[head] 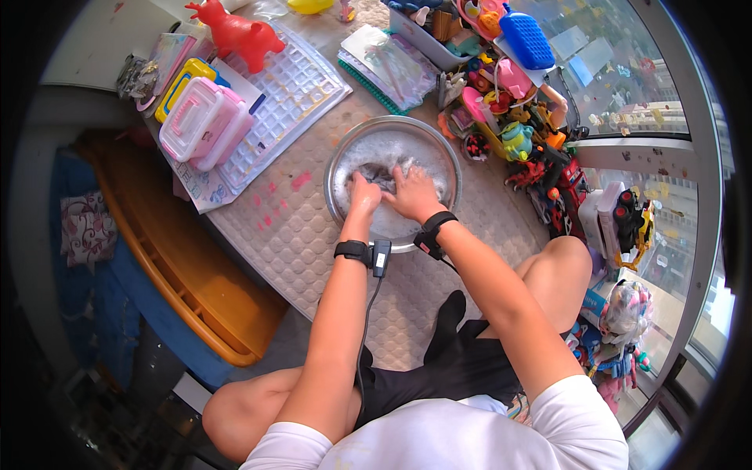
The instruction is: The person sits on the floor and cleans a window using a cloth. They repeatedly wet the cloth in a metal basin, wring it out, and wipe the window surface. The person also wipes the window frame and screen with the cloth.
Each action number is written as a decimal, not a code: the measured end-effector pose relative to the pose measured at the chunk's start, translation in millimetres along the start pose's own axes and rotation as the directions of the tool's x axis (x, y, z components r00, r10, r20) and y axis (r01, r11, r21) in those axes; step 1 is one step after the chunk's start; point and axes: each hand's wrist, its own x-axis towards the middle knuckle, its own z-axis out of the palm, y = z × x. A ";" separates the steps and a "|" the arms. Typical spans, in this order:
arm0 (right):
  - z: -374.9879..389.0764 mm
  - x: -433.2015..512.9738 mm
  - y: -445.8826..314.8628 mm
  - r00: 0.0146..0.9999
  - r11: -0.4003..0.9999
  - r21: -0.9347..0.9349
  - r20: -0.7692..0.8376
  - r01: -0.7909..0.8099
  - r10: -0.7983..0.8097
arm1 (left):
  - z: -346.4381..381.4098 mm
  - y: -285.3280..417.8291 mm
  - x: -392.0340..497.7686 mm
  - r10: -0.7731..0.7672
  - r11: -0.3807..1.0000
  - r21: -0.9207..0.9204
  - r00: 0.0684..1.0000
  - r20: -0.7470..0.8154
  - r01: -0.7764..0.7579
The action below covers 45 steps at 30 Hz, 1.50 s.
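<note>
A round stainless steel basin [453, 154] stands on the padded mat before me, holding water covered with white suds. Dark grey wet cloth [378, 172] shows through the foam between my hands. My left hand [365, 194] is at the left part of the cloth, its fingers curled and closed on it. On the right, my right hand [415, 191] presses on the cloth and suds with spread fingers; whether it grips any cloth is hidden. Both wrists wear black straps with small devices and cables.
Pink lidded boxes [191, 120] and a red animal toy [241, 36] stand on a white gridded sheet [282, 106] at the upper left. Notebooks [388, 64] lie beyond the basin. Piled toys [517, 141] line the window at right. An orange-brown curved piece of furniture [194, 264] borders the mat's left side.
</note>
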 end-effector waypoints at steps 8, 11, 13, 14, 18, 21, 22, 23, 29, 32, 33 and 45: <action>24.5 10.9 -0.9 0.926 0.864 0.395 -0.077 -0.312 0.369 | 29.5 -5.3 -4.6 -0.425 0.597 -0.795 0.882 -0.204 0.104; 21.5 -5.2 -23.3 0.944 0.758 0.642 -0.166 -0.116 0.285 | 31.6 -3.0 -10.3 -0.118 0.088 -0.927 0.928 0.354 0.365; 8.5 -19.0 -36.2 0.970 0.668 0.734 -0.057 -0.120 0.236 | 25.2 -3.4 -11.5 0.061 0.159 -0.898 0.904 0.423 0.410; -0.1 -25.6 -42.2 0.981 0.672 0.736 -0.058 -0.084 0.186 | 19.8 -4.8 -10.4 0.173 0.134 -0.865 0.848 0.501 0.483; -31.3 -41.3 -63.4 0.984 0.663 0.747 -0.079 -0.046 0.158 | 10.7 -17.3 -0.5 0.364 -0.179 -0.650 0.663 0.654 0.739; -44.2 -45.5 -70.3 0.981 0.668 0.744 -0.119 -0.014 0.154 | 18.4 -28.9 11.8 0.345 -0.303 -0.567 0.643 0.684 0.766; -46.0 -46.9 -71.4 0.984 0.680 0.733 -0.106 -0.020 0.143 | 20.7 -33.1 14.1 0.372 -0.297 -0.582 0.653 0.659 0.757; -47.0 -47.1 -71.6 0.984 0.681 0.732 -0.102 -0.027 0.149 | 21.8 -36.4 16.7 0.405 -0.233 -0.603 0.640 0.653 0.763; -37.4 -44.2 -72.0 0.983 0.758 0.653 -0.128 -0.015 0.130 | 21.2 -34.6 8.7 0.276 0.091 -0.778 0.735 0.620 0.622; -30.0 -40.7 -72.7 0.963 0.830 0.557 -0.240 0.032 0.124 | 21.5 -28.6 -0.7 0.244 0.190 -0.841 0.805 0.540 0.507; -28.3 -40.0 -73.0 0.968 0.837 0.547 -0.220 0.021 0.119 | 22.2 -27.5 -2.9 0.155 0.184 -0.838 0.827 0.540 0.513; -10.1 2.5 -0.6 0.964 0.927 0.292 -0.052 -0.236 0.262 | 19.3 2.4 -6.6 -0.115 0.837 -0.542 0.993 -0.037 0.077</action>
